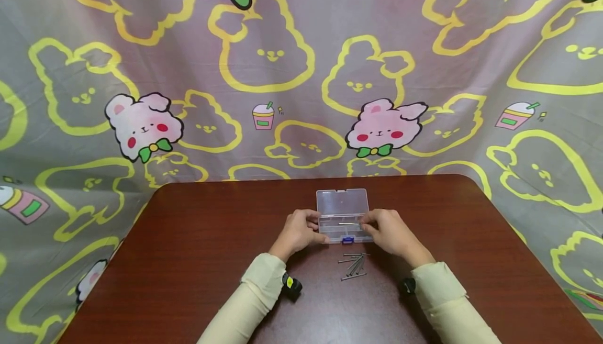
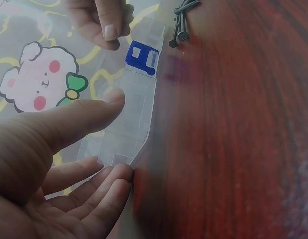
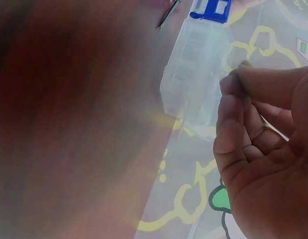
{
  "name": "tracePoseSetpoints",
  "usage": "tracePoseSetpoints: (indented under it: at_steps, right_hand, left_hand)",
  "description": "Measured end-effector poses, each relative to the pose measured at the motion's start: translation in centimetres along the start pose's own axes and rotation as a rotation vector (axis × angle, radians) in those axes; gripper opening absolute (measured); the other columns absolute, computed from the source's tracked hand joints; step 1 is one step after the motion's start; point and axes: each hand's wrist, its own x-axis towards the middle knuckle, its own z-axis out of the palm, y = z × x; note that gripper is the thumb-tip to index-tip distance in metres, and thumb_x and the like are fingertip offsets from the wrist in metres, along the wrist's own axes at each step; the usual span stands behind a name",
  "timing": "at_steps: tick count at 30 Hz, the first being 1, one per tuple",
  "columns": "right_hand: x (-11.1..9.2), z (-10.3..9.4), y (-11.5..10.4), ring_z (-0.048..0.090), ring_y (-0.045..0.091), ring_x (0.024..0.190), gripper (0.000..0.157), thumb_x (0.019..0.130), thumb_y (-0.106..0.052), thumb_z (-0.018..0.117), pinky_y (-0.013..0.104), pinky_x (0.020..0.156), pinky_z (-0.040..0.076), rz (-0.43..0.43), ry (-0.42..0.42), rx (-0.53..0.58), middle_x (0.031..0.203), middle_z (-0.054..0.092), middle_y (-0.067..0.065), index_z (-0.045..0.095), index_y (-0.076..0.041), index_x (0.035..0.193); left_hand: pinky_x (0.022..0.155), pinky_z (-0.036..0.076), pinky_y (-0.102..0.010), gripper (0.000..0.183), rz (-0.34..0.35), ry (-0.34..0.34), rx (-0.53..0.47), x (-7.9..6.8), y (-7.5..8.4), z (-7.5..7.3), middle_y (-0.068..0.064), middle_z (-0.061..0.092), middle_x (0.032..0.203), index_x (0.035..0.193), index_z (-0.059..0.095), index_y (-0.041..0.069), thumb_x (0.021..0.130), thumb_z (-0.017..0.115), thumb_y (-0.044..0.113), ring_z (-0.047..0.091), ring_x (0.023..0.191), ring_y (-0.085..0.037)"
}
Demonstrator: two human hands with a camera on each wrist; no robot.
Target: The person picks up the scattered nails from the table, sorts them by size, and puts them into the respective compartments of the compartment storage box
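A clear plastic box [image 1: 341,202] with compartments lies on the table, its lid raised at the back and a blue latch [image 1: 347,240] at its front. My left hand [image 1: 300,233] holds the box's left end between thumb and fingers. Over the compartments, my right hand [image 1: 386,229] pinches the end of a thin nail [image 1: 347,223], which points left and lies nearly level. The right wrist view shows the thumb and index finger pressed together, the nail hardly visible there. In front of the box is a loose pile of several metal nails [image 1: 353,277].
The brown wooden table [image 1: 212,229] has rounded far corners. Behind it hangs a cloth [image 1: 292,71] printed with cartoon animals. Black wrist devices [image 1: 293,286] sit at both cuffs. The nail pile lies between the forearms.
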Motion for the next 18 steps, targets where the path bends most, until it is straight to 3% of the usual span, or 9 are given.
tracePoseSetpoints:
  at_steps: [9,18]
  right_hand:
    - [-1.3,-0.2,-0.8,0.056,0.004,0.069,0.016,0.087,-0.006,0.077,0.028,0.064,0.05,-0.021,-0.041,0.011,0.076,0.064,-0.015,0.071,-0.018,0.079]
    - [-2.8,-0.3,-1.3,0.056,0.001,0.069,0.013,0.087,-0.007,0.078,0.026,0.062,0.05,-0.027,-0.081,0.058,0.076,0.065,-0.016,0.073,-0.017,0.08]
  left_hand:
    - [0.073,0.057,-0.031,0.067,-0.006,0.002,-0.007,0.1,-0.2,0.0,-0.007,0.071,0.098,0.123,0.069,0.001,0.063,0.098,0.012,0.067,0.091,-0.018]
    - [0.072,0.057,-0.031,0.067,-0.002,-0.002,-0.021,0.1,-0.2,-0.1,-0.008,0.071,0.099,0.123,0.068,0.0,0.063,0.097,0.011,0.067,0.091,-0.019]
